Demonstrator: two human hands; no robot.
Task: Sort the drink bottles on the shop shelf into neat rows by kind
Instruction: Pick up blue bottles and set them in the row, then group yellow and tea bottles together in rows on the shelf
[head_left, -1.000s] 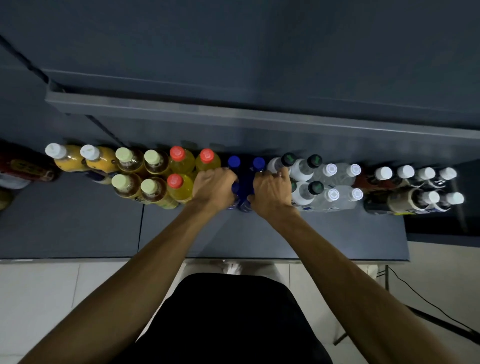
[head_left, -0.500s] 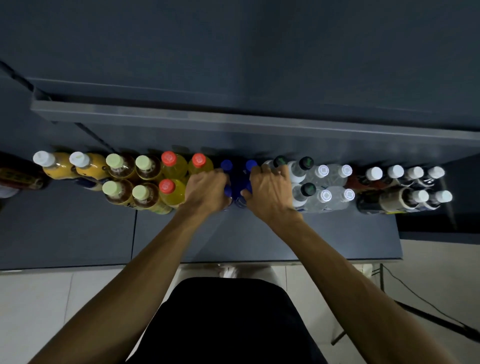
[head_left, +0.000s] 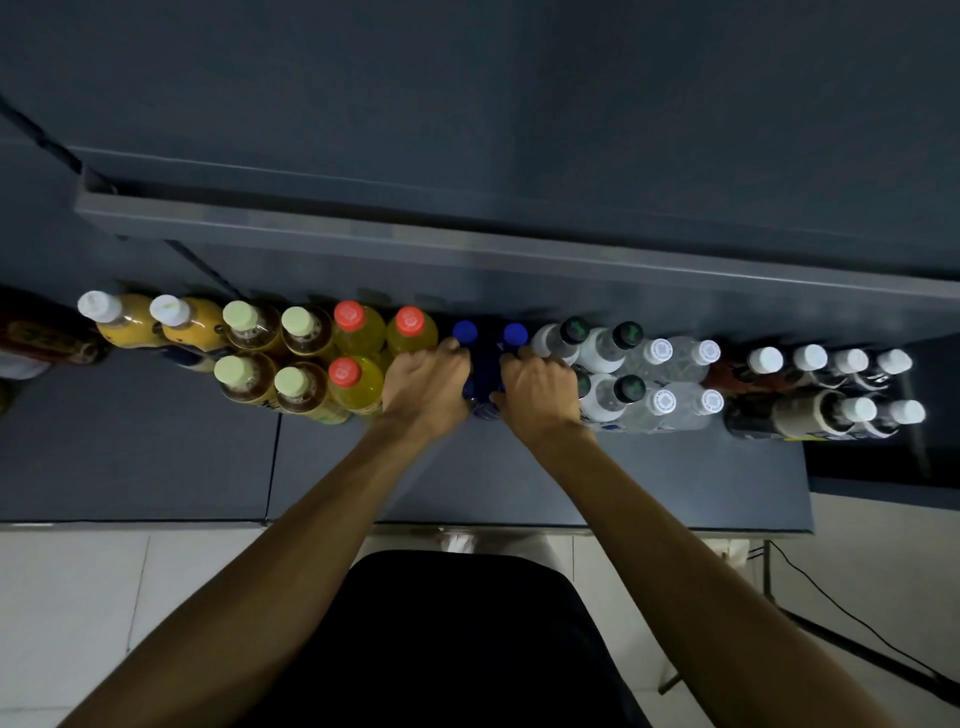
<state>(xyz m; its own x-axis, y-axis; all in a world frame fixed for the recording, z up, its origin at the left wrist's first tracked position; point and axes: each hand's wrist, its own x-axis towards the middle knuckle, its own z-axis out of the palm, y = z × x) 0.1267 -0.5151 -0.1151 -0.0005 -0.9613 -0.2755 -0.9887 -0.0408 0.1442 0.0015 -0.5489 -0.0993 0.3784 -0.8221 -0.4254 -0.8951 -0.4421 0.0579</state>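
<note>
Nearest the camera, a black garment (head_left: 457, 639) and two bare forearms are seen above a pale tiled floor (head_left: 67, 613). Beyond them lies the dark shelf (head_left: 675, 473). At its middle, the left hand (head_left: 426, 387) and right hand (head_left: 540, 389) are curled around the front pair of blue-capped bottles (head_left: 482, 400), one hand to each side; the front caps are hidden. Behind the hands, two further blue caps (head_left: 464, 331) are visible. To the left stand red-capped yellow bottles (head_left: 358, 384), green-capped tea bottles (head_left: 244, 376) and white-capped orange bottles (head_left: 124, 325). To the right stand black-capped clear bottles (head_left: 605, 397), white-capped clear bottles (head_left: 675, 402) and white-capped dark bottles (head_left: 810, 413). Farthest back, an upper shelf edge (head_left: 467, 244) is seen.
</note>
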